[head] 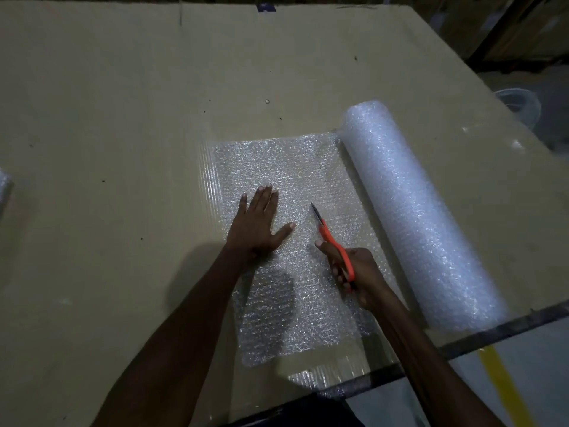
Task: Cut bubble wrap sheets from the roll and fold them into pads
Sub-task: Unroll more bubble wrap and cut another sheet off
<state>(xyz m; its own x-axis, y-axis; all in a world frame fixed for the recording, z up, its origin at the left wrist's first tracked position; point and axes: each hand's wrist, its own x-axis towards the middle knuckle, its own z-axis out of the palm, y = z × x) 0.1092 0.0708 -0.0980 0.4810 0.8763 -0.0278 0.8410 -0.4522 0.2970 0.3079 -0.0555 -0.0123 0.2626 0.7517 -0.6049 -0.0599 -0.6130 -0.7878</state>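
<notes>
A thick roll of bubble wrap (412, 211) lies on the right of the cardboard-covered table (123, 118), running from far to near. A sheet of bubble wrap (277, 161) is unrolled from it to the left and lies flat. My left hand (261, 223) presses flat on the sheet, fingers straight and spread. My right hand (354, 272) grips orange-handled scissors (331, 238) just right of the left hand. Their blades point away from me over the sheet, between my left hand and the roll.
The table's dark metal edge (462, 343) runs along the near right, with floor and a yellow line (505, 386) beyond it. A bit of bubble wrap (4, 183) shows at the far left edge. A clear round container (523, 103) sits past the table's right side.
</notes>
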